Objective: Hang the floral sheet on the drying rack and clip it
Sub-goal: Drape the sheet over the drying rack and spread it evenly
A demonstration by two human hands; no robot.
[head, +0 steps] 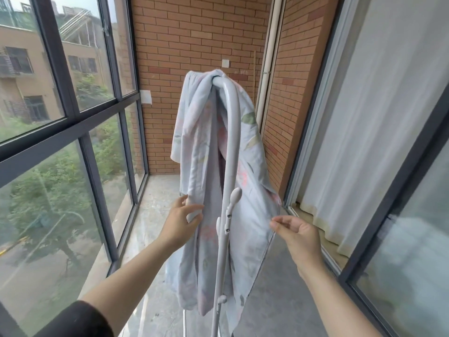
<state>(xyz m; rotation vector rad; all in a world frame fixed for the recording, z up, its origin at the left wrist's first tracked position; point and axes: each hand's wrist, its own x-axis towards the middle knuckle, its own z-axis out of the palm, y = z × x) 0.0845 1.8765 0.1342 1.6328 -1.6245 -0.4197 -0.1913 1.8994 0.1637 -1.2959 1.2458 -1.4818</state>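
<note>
Hands (181, 221) (300, 237) hold bunched pale-blue floral sheet (201, 132) on rack (234, 132).

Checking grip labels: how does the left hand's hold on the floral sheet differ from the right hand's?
The left hand wraps fingers and thumb round a thick bunched fold of the floral sheet; the right hand pinches only its thin edge with fingertips. The left hand sits slightly higher, left of the drying rack pole; the right hand lower, right of it. Both hold the sheet, which is draped over the rack's top.
</note>
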